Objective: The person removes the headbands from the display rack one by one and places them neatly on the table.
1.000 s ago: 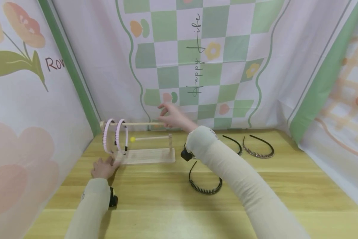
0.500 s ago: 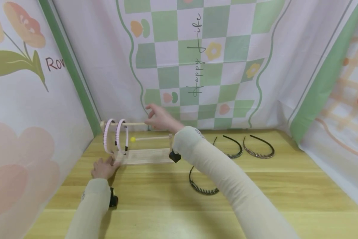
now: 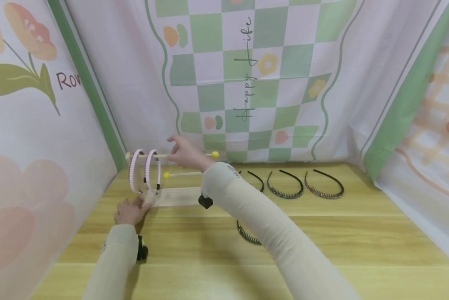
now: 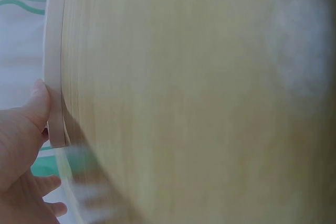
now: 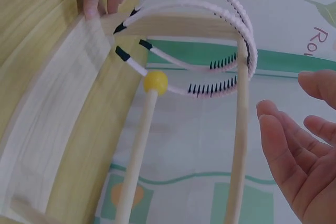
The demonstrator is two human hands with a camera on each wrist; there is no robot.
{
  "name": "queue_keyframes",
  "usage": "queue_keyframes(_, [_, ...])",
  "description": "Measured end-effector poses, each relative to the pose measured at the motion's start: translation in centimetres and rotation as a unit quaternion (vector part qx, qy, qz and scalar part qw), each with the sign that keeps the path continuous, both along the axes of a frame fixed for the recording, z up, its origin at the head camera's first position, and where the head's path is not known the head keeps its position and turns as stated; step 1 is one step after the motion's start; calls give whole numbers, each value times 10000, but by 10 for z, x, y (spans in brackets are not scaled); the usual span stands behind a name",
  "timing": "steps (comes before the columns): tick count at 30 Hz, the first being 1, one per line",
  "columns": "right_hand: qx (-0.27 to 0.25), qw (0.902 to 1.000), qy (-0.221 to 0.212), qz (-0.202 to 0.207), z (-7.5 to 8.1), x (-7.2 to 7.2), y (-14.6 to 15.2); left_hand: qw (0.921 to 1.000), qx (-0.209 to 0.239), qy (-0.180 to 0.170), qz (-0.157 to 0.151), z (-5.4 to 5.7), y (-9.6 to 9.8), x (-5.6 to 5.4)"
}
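Observation:
A wooden two-rod rack stands on the table at the left. Two pale pink headbands, a left one and a right one, hang over its upper rod near the post. My left hand grips the left end of the rack's base, thumb against the board's edge in the left wrist view. My right hand is at the upper rod, right of the headbands. In the right wrist view its fingers are loosely bent beside the rod, nothing between them.
Yellow balls tip the upper rod and the lower rod. Several dark toothed headbands lie to the right, among them one at the far right and one nearer, partly behind my right sleeve. Printed curtains enclose the table.
My right hand has moved left along the upper rod toward the pink headbands, uncovering the rod's yellow tip. My left hand and the rack have stayed in place.

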State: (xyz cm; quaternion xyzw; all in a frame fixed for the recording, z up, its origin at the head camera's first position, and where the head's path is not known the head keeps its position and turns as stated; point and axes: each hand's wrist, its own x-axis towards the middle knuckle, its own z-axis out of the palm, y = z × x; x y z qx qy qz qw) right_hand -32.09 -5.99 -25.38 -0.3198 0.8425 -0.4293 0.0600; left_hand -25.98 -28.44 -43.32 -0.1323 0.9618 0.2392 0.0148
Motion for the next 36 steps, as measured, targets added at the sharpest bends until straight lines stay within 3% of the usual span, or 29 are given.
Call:
queue_keyframes(5, [-248, 9991, -340, 27, -5, 3, -11, 10000, -24, -32, 22, 2, 1, 1])
queue_keyframes(16, [-483, 9980, -414, 61, -20, 10, -32, 10000, -10, -35, 57, 5, 3, 1])
queue_keyframes(26, [-642, 9967, -487, -27, -31, 12, -50, 10000, -46, -24, 14, 2, -1, -1])
queue_keyframes(36, [-1080, 9904, -861, -10, -38, 12, -58, 10000, -71, 45, 30, -1, -1, -1])
